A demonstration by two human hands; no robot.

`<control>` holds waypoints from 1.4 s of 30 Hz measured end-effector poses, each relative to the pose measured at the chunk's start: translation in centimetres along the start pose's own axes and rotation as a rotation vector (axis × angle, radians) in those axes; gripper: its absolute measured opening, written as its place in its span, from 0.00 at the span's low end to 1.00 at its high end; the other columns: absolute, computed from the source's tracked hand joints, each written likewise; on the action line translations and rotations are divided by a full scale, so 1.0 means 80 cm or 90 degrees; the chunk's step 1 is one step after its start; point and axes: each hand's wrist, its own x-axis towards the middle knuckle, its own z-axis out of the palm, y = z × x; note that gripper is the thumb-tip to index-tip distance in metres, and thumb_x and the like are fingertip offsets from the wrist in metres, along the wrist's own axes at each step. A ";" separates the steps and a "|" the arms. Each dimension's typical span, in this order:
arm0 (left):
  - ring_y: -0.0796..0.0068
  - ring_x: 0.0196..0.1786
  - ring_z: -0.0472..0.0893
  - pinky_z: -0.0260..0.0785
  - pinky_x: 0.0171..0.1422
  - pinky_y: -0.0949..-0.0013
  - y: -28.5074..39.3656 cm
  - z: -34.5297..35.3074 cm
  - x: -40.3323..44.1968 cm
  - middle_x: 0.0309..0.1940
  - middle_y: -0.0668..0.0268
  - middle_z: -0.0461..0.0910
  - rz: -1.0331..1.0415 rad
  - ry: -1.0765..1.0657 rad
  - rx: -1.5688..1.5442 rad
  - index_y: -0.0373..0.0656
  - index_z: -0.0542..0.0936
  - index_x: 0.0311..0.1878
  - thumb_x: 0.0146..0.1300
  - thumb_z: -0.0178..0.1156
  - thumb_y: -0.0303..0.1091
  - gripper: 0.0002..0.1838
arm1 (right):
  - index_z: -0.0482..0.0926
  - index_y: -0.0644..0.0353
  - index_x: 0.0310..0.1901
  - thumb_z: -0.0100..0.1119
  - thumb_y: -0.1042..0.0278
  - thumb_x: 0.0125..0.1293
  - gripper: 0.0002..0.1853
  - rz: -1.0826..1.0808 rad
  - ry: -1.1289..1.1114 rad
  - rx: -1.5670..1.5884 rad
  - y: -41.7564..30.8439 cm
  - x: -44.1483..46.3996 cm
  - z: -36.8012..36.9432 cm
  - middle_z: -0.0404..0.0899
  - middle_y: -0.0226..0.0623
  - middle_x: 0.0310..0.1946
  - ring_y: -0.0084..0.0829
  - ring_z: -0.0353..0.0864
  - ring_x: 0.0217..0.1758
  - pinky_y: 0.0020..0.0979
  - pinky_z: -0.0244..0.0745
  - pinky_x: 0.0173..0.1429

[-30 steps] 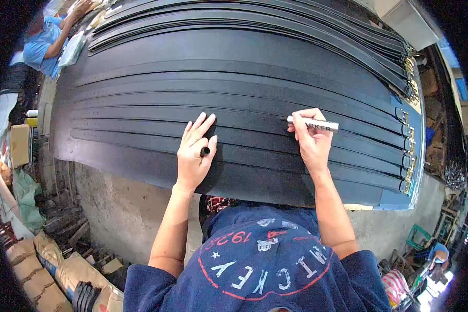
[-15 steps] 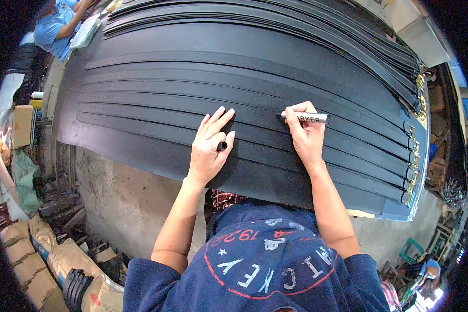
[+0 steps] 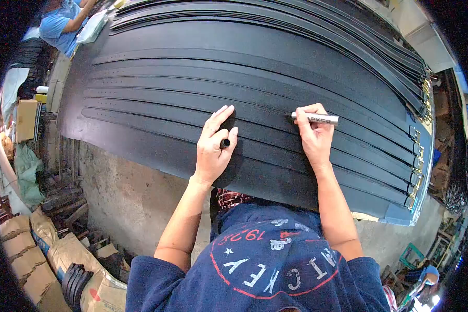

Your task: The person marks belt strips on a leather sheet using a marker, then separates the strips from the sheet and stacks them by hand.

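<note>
Several long black belts [image 3: 156, 81] lie side by side on a black sheet [image 3: 78, 125], with holes at their left ends and buckles [image 3: 417, 151] at the right. In my right hand [image 3: 315, 138] is a silver marker [image 3: 322, 119], pinched near its dark tip, which points left at a belt's edge. Whether the tip touches the belt is hard to see. My left hand [image 3: 215, 151] rests on the belts with fingers extended, keeping a black marker cap [image 3: 225, 143] tucked by the thumb.
More belts [image 3: 275, 15] are stacked along the far side of the table. At the upper left another person [image 3: 62, 26] in a blue shirt stands beside a plastic-wrapped bundle [image 3: 92, 27]. Brown sacks [image 3: 70, 252] and cardboard [image 3: 18, 234] fill the lower left floor.
My right hand has slid a little to the right along the belt with the marker. My left hand stays on the belts with the cap. The whole view has shifted slightly.
</note>
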 end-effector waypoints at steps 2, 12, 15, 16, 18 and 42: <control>0.53 0.63 0.72 0.63 0.66 0.60 0.000 0.003 -0.001 0.56 0.54 0.77 0.003 0.000 0.004 0.35 0.68 0.20 0.59 0.60 0.22 0.14 | 0.75 0.60 0.33 0.60 0.70 0.66 0.06 0.058 -0.009 0.002 -0.001 0.000 -0.006 0.76 0.23 0.23 0.10 0.65 0.24 0.18 0.59 0.28; 0.54 0.63 0.72 0.63 0.66 0.59 0.001 0.000 0.000 0.55 0.55 0.78 -0.008 -0.011 0.009 0.35 0.68 0.20 0.58 0.61 0.23 0.14 | 0.75 0.60 0.30 0.60 0.71 0.64 0.07 0.000 -0.039 -0.063 0.001 -0.002 -0.002 0.73 0.21 0.21 0.09 0.63 0.21 0.17 0.55 0.24; 0.53 0.63 0.72 0.63 0.66 0.58 0.001 0.000 0.000 0.55 0.55 0.78 -0.005 -0.010 0.018 0.35 0.68 0.20 0.58 0.61 0.22 0.15 | 0.75 0.60 0.31 0.60 0.72 0.64 0.05 0.037 -0.013 0.001 -0.004 -0.002 -0.006 0.74 0.24 0.22 0.11 0.65 0.21 0.17 0.59 0.24; 0.53 0.63 0.72 0.63 0.66 0.58 0.001 0.000 0.000 0.55 0.55 0.78 -0.004 -0.010 0.019 0.35 0.67 0.19 0.58 0.61 0.22 0.15 | 0.75 0.60 0.32 0.59 0.72 0.65 0.05 0.070 0.018 0.053 -0.006 -0.002 -0.008 0.74 0.25 0.22 0.11 0.66 0.21 0.17 0.61 0.25; 0.53 0.63 0.72 0.63 0.67 0.58 0.000 0.002 0.000 0.55 0.55 0.78 0.000 -0.006 0.015 0.35 0.67 0.19 0.58 0.61 0.22 0.15 | 0.75 0.61 0.33 0.58 0.73 0.65 0.04 0.104 0.057 0.158 -0.006 -0.001 -0.018 0.77 0.30 0.23 0.14 0.69 0.21 0.19 0.66 0.25; 0.53 0.67 0.68 0.56 0.70 0.54 0.009 -0.001 0.004 0.57 0.61 0.78 0.025 -0.063 0.137 0.36 0.69 0.19 0.60 0.60 0.26 0.15 | 0.74 0.65 0.37 0.56 0.73 0.67 0.04 -0.005 0.281 0.113 -0.032 -0.018 -0.093 0.78 0.37 0.24 0.19 0.71 0.20 0.21 0.68 0.26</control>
